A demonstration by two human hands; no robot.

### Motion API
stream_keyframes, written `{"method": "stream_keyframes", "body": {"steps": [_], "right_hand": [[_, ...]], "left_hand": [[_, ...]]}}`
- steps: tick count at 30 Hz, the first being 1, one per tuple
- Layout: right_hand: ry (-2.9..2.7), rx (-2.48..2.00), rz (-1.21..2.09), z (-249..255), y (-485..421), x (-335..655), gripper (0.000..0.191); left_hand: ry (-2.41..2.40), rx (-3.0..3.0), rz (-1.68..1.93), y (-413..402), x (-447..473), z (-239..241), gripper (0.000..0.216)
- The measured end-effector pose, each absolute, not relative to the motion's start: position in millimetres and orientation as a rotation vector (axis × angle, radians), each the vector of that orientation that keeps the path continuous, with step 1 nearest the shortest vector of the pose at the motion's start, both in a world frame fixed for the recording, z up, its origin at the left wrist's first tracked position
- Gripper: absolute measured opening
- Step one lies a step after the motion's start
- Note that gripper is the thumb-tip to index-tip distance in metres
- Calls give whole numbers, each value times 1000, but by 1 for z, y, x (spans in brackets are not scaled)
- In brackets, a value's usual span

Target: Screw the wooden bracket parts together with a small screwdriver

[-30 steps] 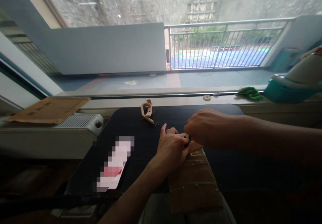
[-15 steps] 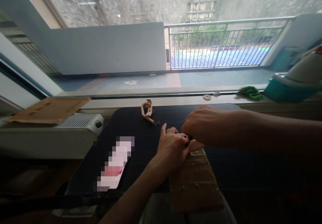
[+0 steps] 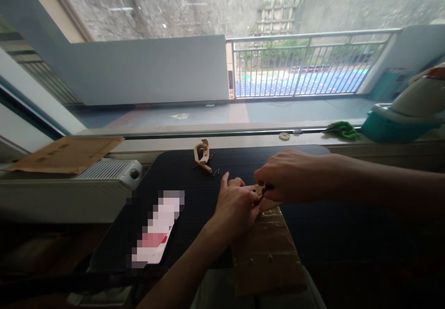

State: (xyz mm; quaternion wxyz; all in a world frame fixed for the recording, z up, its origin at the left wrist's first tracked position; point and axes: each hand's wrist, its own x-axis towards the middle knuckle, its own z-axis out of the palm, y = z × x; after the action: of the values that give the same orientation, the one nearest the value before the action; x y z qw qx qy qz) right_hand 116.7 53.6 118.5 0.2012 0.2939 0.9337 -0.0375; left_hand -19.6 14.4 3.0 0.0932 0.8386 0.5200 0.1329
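My left hand [image 3: 234, 207] grips a pale flat wooden piece [image 3: 271, 204], fingers curled over its left part and thumb side hidden. The piece rests at the far end of a brown, tape-wrapped board [image 3: 267, 258]. From the right, my right hand [image 3: 283, 174] is closed around a small dark tool [image 3: 264, 191], its exact kind not clear. Its tip points down at the wood beside my left fingertips, near a dark hole. Farther off on the black table [image 3: 181, 170] lie pale curved wooden parts [image 3: 204, 164] and a few small screws or pins [image 3: 216, 173].
A pink-and-white card-like item [image 3: 158, 249], partly pixelated, lies on the table's left. Along the windowsill are a tape roll [image 3: 284, 136], a green cloth [image 3: 344, 130] and a teal container [image 3: 385, 126]. At left, a cardboard sheet [image 3: 66, 154] sits over a radiator [image 3: 107, 172].
My right hand has turned and shifted slightly right, and the dark tool's angle has changed with it. More of the wood and its hole shows. My left hand stays in place.
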Motion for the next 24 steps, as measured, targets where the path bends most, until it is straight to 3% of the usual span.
{"method": "stream_keyframes", "body": {"steps": [7, 18, 24], "right_hand": [[2679, 629, 7, 116, 54, 110, 12], [2626, 834, -91, 111, 55, 118, 21], [2606, 687, -13, 125, 50, 110, 9]], "left_hand": [[1543, 2497, 451, 14, -20, 1, 16], [1543, 2494, 425, 14, -21, 1, 16], [1545, 2519, 471, 14, -20, 0, 17]]}}
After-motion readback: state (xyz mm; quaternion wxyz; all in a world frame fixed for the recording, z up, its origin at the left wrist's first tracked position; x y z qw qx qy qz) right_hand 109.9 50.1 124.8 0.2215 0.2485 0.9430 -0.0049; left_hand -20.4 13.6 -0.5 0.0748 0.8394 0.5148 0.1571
